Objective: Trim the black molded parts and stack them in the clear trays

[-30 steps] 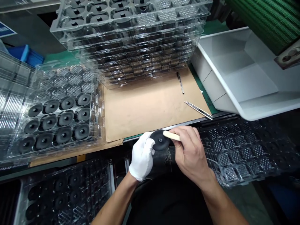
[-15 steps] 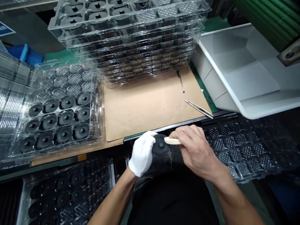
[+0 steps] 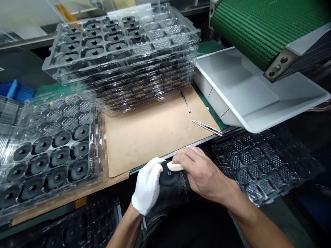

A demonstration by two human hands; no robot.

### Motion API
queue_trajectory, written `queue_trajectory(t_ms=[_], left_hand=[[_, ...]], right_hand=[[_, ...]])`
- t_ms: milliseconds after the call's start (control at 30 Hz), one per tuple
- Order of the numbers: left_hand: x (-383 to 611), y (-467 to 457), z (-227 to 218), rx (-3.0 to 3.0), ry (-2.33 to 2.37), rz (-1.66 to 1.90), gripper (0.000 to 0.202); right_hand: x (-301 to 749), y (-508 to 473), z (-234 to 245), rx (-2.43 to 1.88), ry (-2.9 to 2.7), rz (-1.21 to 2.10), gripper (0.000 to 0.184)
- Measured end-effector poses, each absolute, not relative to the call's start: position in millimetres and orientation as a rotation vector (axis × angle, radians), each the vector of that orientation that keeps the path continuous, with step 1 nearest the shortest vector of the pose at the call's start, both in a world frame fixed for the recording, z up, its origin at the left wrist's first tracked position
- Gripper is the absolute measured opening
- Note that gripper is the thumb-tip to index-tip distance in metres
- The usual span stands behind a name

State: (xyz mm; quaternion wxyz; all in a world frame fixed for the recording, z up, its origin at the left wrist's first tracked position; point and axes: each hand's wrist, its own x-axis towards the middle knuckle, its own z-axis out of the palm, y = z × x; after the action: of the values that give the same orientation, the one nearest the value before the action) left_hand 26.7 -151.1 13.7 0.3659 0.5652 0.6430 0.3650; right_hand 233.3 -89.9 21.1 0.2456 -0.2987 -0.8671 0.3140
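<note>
My left hand (image 3: 147,186), in a white cotton glove, grips a black round rubber-like disc (image 3: 169,176) with a small central hole. The disc rests against my dark apron or lap. My right hand (image 3: 200,172) is bare and closes around a cream-coloured tool handle (image 3: 175,167). The handle lies across the disc's upper edge, and my fingers hide the tool's tip. Several matching black discs sit in pockets of a clear plastic tray (image 3: 51,155) at the left.
A tall stack of clear trays (image 3: 121,65) stands on brown paper (image 3: 155,137). A small pen-like tool (image 3: 185,102) and a metal blade tool (image 3: 207,127) lie on the paper. A white bin (image 3: 248,89) sits under a green conveyor belt (image 3: 261,24).
The whole view has turned and shifted, bringing more of the green conveyor into sight. My right hand has moved closer to the disc, with the handle still against it.
</note>
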Motion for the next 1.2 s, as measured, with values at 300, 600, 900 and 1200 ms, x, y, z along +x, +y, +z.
queue_trajectory(t_ms=[300, 600, 900, 1200], left_hand=[[46, -139, 12, 1.335, 1.902, 1.324, 0.030], [46, -129, 11, 1.251, 1.994, 1.445, 0.027], [59, -136, 9, 0.875, 1.737, 1.589, 0.015], [62, -141, 2, 0.709, 1.786, 1.570, 0.024]], right_hand=[[221, -114, 19, -0.954, -1.933, 0.954, 0.036], [194, -144, 18, -0.941, -1.741, 1.004, 0.034], [199, -128, 21, -1.062, -1.646, 0.742, 0.028], [195, -129, 18, -0.991, -1.785, 0.754, 0.031]])
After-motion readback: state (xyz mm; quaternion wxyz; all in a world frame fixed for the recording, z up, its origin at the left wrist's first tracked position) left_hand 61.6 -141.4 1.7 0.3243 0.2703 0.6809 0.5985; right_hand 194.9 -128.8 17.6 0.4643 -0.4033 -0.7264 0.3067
